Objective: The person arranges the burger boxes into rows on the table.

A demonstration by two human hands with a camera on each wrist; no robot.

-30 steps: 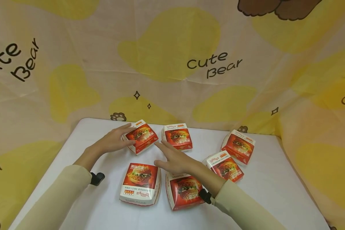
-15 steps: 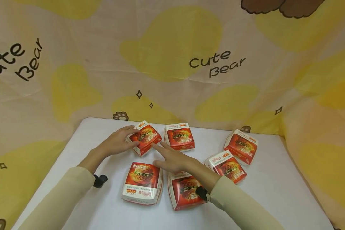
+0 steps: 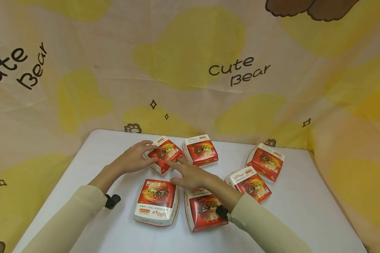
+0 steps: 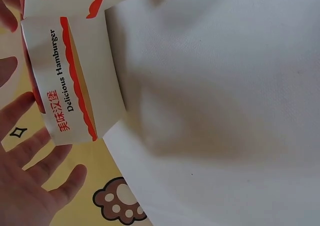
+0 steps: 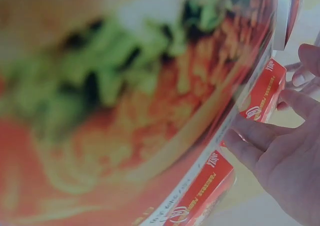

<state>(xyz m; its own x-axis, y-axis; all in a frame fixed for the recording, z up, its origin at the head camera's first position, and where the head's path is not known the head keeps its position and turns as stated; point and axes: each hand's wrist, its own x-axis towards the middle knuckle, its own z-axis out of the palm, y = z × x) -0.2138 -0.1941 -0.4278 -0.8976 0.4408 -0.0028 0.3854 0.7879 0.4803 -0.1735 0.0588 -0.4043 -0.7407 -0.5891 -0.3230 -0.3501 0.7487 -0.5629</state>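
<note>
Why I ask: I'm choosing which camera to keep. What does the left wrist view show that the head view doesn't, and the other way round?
Only the left wrist view: the legible "Delicious Hamburger" lettering on a side of the burger box by the left hand.
Only the head view: the two rightmost boxes, the sleeves and the "Cute Bear" lettering.
Both: that burger box, the left hand, the white tabletop and a paw print on the backdrop.
</note>
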